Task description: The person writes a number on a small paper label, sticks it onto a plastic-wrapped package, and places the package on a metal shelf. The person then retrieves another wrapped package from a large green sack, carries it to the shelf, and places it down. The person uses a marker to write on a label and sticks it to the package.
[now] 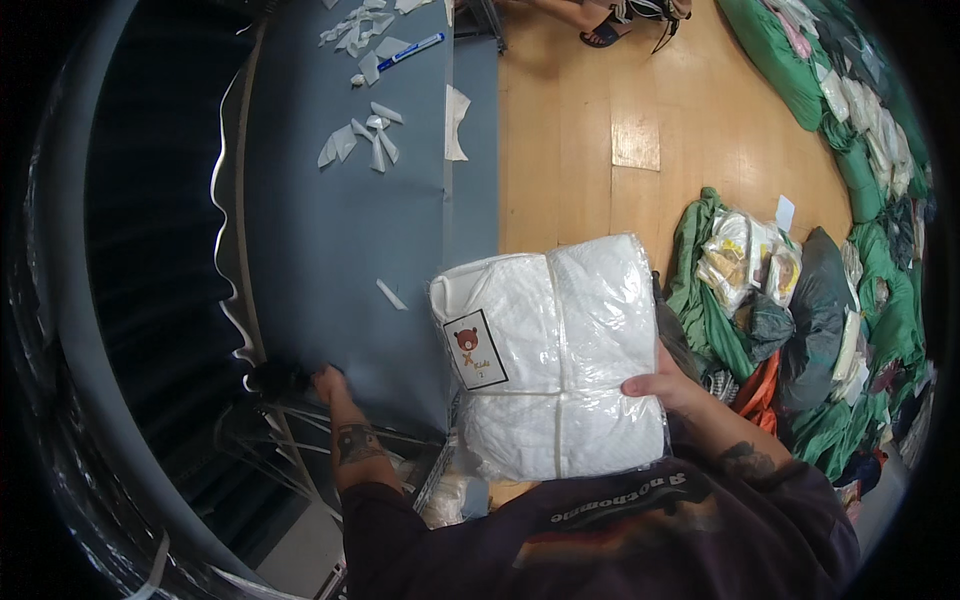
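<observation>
My right hand [660, 386] grips the right edge of a white folded textile bundle [605, 330], thumb on top and the other fingers hidden beneath. Clear plastic wraps the bundle, and pale straps cross over it. A square label with a brown bear head [468, 342] sits at its upper left. The bundle is held up in front of my chest, overlapping the table edge. My left hand [328, 383] reaches to the near left end of the grey table [350, 230], its fingers curled beside a dark object [278, 378]. What they hold, if anything, is hard to make out.
White paper scraps [378, 138] and a blue-and-white marker [412, 50] lie on the table. A dark curtain [160, 200] hangs at left. Green and dark sacks [815, 320] and packaged goods [745, 255] pile on the wooden floor [560, 150] at right. Another person's foot [602, 35] shows at top.
</observation>
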